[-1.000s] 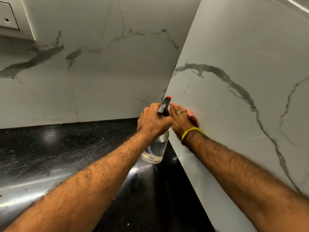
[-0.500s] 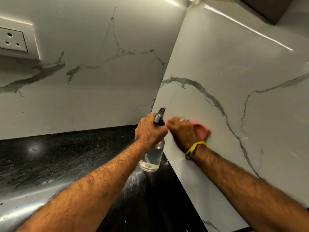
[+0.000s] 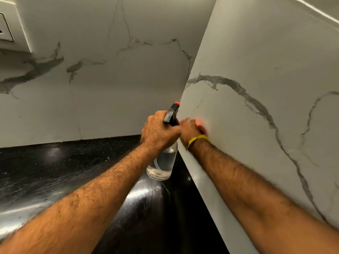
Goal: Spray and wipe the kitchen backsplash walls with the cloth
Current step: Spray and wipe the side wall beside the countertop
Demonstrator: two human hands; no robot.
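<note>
My left hand (image 3: 158, 131) grips the neck of a clear spray bottle (image 3: 163, 162) with a black trigger head and an orange nozzle tip, held above the counter near the wall corner. My right hand (image 3: 190, 130), with a yellow band on the wrist, presses a pink cloth (image 3: 200, 123) flat against the right backsplash wall (image 3: 256, 88), low and close to the corner. Most of the cloth is hidden under the hand. The back backsplash wall (image 3: 110, 98) is white marble with grey veins.
A glossy black countertop (image 3: 64, 171) with wet streaks and droplets runs below both walls. A white wall socket (image 3: 5, 28) sits at the upper left on the back wall.
My right hand has slid the cloth back left along the right wall toward the corner, after moving right earlier. The left hand keeps the bottle in nearly the same place.
</note>
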